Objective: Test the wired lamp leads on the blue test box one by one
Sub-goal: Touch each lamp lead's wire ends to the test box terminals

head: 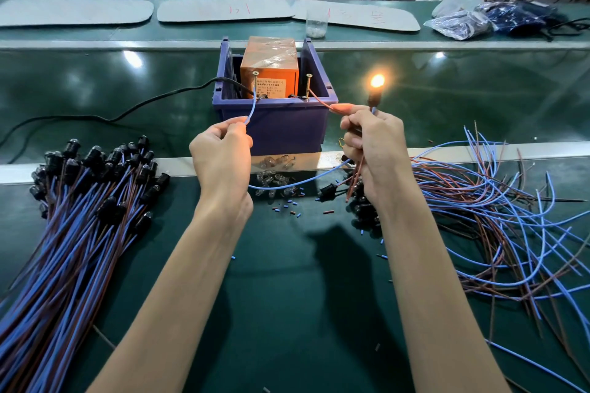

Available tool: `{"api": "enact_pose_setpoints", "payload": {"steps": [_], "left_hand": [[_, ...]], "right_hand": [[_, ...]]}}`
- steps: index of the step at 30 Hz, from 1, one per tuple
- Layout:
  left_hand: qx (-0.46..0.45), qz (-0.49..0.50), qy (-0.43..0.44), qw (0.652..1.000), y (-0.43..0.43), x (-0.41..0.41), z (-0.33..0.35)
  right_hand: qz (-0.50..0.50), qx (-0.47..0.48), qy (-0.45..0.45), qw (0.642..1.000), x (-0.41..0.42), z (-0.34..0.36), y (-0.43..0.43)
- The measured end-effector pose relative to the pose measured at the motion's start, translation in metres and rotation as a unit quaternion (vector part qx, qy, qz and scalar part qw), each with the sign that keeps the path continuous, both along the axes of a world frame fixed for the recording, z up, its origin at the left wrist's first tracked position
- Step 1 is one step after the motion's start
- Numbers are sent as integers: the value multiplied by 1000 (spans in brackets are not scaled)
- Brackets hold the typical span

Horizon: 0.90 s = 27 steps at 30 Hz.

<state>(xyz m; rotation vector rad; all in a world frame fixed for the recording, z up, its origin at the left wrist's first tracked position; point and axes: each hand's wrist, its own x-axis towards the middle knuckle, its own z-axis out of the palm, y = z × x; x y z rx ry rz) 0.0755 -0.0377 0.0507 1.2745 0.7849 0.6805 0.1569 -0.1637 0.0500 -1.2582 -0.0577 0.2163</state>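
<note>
The blue test box (274,124) stands mid-table with an orange transformer (269,67) inside and two upright screws (309,81) at its front rim. My left hand (223,153) pinches a blue lead (252,108) whose tip reaches the left screw. My right hand (370,143) grips the lamp holder and pinches a brown lead (322,102) that runs to the right screw. The bulb (377,81) above my right hand glows orange.
A bundle of wired lamps (89,217) lies at the left. Loose blue and brown wires (498,217) spread at the right. Small glass bulbs (274,175) and wire scraps lie in front of the box. A black cable (127,112) runs left from it.
</note>
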Motion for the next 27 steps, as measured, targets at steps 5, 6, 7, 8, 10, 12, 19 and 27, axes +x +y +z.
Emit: {"api": "enact_pose_setpoints", "payload": {"steps": [5, 6, 7, 8, 10, 12, 19, 27], "left_hand": [[-1, -2, 4, 1000, 0, 0, 0], [-1, -4, 5, 1000, 0, 0, -1], [-1, -6, 7, 1000, 0, 0, -1], [-1, -7, 9, 1000, 0, 0, -2], [-3, -11, 15, 1000, 1, 0, -3], [-7, -15, 20, 1000, 0, 1, -3], [-67, -147, 28, 986, -24, 4, -3], [-134, -242, -58, 959, -36, 1, -4]], "right_hand": [[2, -8, 0, 1000, 0, -1, 0], [3, -13, -1, 1000, 0, -1, 0], [3, -17, -3, 1000, 0, -1, 0], [3, -19, -5, 1000, 0, -1, 0], [4, -27, -9, 1000, -1, 0, 0], [17, -39, -14, 999, -2, 1, 0], [140, -116, -78, 980, -9, 10, -7], [16, -381, -159, 911, -5, 13, -16]]}}
